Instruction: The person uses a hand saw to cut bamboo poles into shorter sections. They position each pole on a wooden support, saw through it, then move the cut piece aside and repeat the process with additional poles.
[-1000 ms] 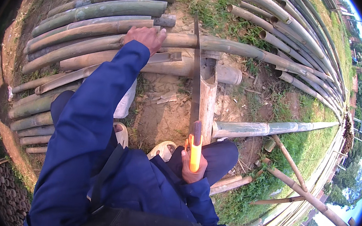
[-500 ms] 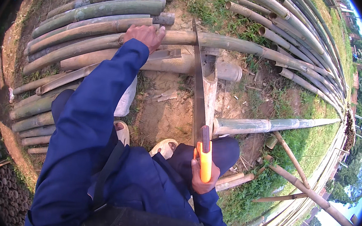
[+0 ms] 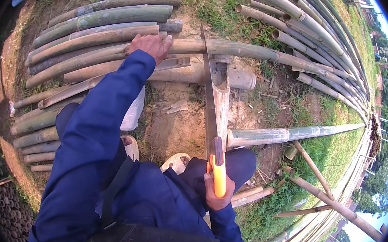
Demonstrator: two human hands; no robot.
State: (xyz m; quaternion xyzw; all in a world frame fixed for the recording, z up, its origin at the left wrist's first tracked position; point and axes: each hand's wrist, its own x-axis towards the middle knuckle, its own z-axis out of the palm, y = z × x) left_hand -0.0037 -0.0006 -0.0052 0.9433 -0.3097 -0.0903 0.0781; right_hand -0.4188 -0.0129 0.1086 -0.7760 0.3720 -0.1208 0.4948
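Observation:
A long bamboo pole [image 3: 252, 51] runs across in front of me, over a split bamboo support [image 3: 220, 95] and a thicker bamboo piece [image 3: 242, 80]. My left hand [image 3: 150, 47] is closed around the pole, left of the cut. In my right hand [image 3: 218, 191], low in front of my right knee, is the orange handle of a handsaw [image 3: 210, 106]. The saw's long blade points away from me and crosses the pole just right of my left hand. Its teeth and the depth of the cut are too small to make out.
Cut bamboo lengths [image 3: 113, 17] lie in rows at the left. Long poles [image 3: 315, 20] are stacked at the far right, and another pole [image 3: 291, 134] stretches right from the support. A white sack [image 3: 134, 110] lies beside my left leg. Bamboo props [image 3: 330, 204] stand at the right.
The view has shifted slightly, so the scene sits a little lower and further left. My left hand stays on the pole, and the saw blade still lies across it.

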